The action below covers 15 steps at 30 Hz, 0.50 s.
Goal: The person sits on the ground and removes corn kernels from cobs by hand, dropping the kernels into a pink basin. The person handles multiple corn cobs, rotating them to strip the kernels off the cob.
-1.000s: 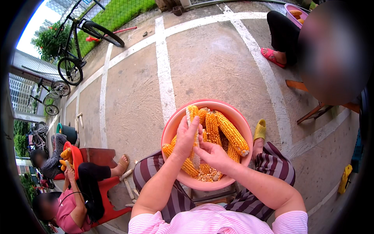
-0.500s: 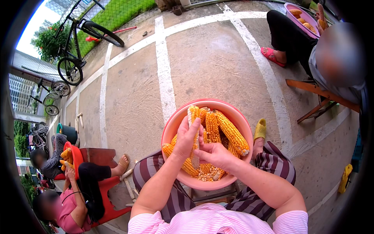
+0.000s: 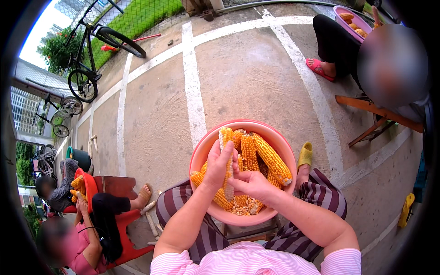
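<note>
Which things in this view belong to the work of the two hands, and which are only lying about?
In the work:
left hand, holding a partly bare corn cob
right hand, touching that cob
pink basin
yellow cobs and loose kernels inside

Lying or standing about:
black bicycle
red pole
pale cob-like pieces
yellow object, far right

Inside the basin (image 3: 285, 147), cobs (image 3: 271, 158) are heaped behind loose kernels (image 3: 244, 206); over its left half, one ear (image 3: 226, 136) is held between left hand (image 3: 218, 164) and right hand (image 3: 251, 184). Corn cores (image 3: 151, 223) are strewn on the ground (image 3: 158, 96) to the left, and a chair (image 3: 366, 108) is placed well to the right.
</note>
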Available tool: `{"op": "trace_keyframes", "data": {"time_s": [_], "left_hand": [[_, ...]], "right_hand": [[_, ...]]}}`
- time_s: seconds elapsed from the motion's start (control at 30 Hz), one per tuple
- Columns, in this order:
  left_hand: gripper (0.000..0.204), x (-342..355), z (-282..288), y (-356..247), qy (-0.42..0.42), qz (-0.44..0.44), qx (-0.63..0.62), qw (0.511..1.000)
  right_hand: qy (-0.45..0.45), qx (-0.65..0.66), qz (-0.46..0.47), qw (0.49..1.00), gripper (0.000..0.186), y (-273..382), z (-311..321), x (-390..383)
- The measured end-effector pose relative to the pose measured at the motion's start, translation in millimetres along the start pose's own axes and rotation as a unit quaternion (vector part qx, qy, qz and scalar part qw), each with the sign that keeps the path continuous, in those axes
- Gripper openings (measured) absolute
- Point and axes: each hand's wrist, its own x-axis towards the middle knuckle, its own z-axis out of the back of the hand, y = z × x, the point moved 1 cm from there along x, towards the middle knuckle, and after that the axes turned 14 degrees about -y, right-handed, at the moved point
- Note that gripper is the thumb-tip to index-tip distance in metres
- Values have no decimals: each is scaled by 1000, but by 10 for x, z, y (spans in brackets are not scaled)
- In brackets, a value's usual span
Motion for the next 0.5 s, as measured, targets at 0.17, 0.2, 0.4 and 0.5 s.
{"op": "trace_keyframes", "data": {"time_s": [0.17, 0.2, 0.4, 0.5], "left_hand": [[37, -6, -8, -46, 17, 1, -1, 1000], [37, -9, -14, -46, 22, 2, -5, 1000], [36, -16, -8, -44, 21, -4, 11, 1000], [35, -14, -3, -35, 16, -3, 17, 1000]], "right_hand": [[-13, 27, 17, 999, 35, 63, -22, -52], [-13, 23, 24, 999, 35, 60, -17, -46], [-5, -28, 67, 997, 32, -22, 21, 15], [-7, -46, 76, 996, 31, -21, 10, 11]]}}
